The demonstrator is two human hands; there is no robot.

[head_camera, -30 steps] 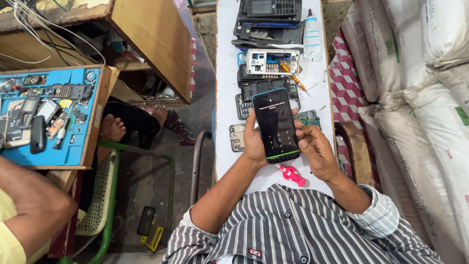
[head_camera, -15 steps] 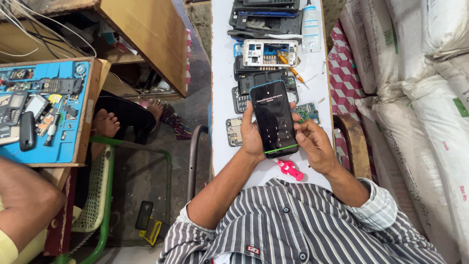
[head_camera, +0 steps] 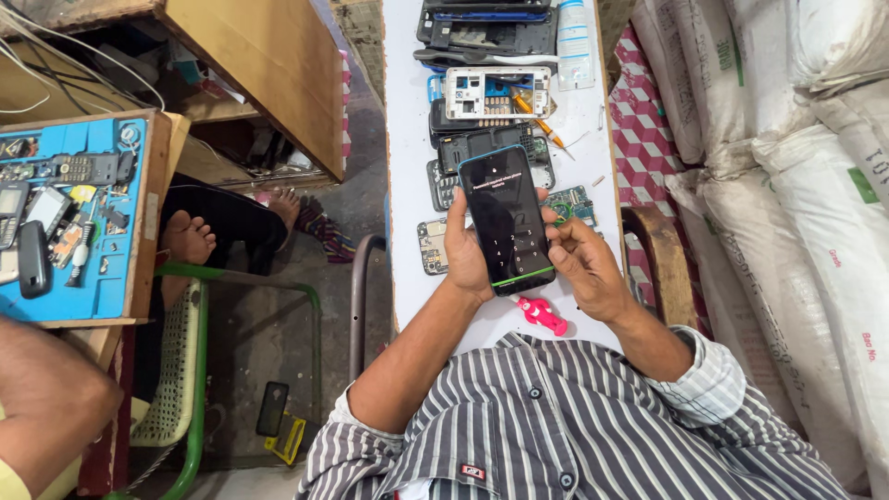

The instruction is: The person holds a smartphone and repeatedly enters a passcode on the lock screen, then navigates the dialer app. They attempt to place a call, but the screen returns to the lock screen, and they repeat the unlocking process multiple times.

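Left hand [head_camera: 466, 252] fingers wrapped round the left edge of a dark smartphone [head_camera: 507, 219], gripping it shut, screen up and lit, tilted toward the head camera so it reads easily. Right hand [head_camera: 585, 267] half curled on the right edge, thumb over the lower screen, touching or just above it, can't tell which; it props the phone more than clamps it, so I'd call it loosely open

Phone is held in the air just above the near end of the white desk [head_camera: 407, 139], roughly centre of view

Near the hands: small pink tool [head_camera: 542, 316] on the desk just below the phone. Loose green circuit board [head_camera: 569, 202] just right of it, another small board [head_camera: 432, 246] left of the left hand

Farther up the desk: opened phone bodies with exposed boards [head_camera: 497, 93], orange-handled screwdriver [head_camera: 532, 116] lying across them, white bottle [head_camera: 575, 42] at far right. Stripped parts stacked far, presumably to keep the near end for handwork

Far left: blue parts tray [head_camera: 69, 218] with old handsets, another person's arm [head_camera: 46, 398] at near left. White sacks [head_camera: 815, 185] along the right
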